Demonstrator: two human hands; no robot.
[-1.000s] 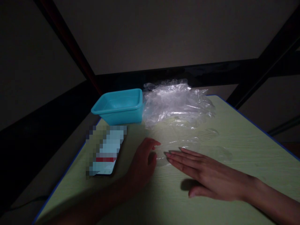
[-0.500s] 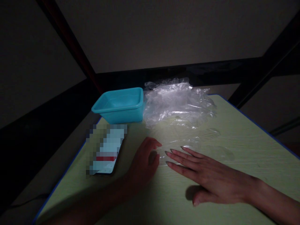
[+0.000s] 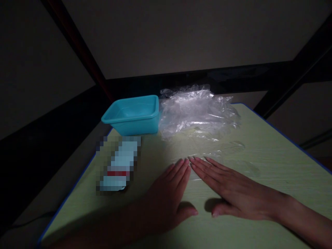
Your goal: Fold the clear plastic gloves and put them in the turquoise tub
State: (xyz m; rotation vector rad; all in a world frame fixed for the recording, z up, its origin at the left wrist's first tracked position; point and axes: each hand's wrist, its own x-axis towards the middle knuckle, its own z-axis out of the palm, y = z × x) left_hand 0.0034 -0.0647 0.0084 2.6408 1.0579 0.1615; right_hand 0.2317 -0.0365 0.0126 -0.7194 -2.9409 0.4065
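My left hand [image 3: 172, 193] lies flat with its fingers stretched out. Its fingertips rest at the near edge of a thin, clear plastic sheet [image 3: 196, 176] that looks like a flattened disposable glove. My right hand [image 3: 228, 186] also lies flat on this sheet, fingers extended and thumb apart. The fingertips of both hands almost meet. Neither hand grips anything. Beyond them, a crumpled, shiny pile of similar clear plastic [image 3: 194, 112] spreads across the back of the table. Part of the flat sheet is hidden under my hands.
A turquoise plastic basin [image 3: 135, 126] stands at the back left, beside the plastic pile. Nearer, a phone [image 3: 121, 162] with a blurred-out screen lies on the left. The light green table [image 3: 275, 155] has blue edges, with dark-trimmed walls behind it.
My left hand has gone from curled, with thumb and fingers near each other, to flat and stretched out, moving right toward my right hand. My right hand has shifted slightly forward.
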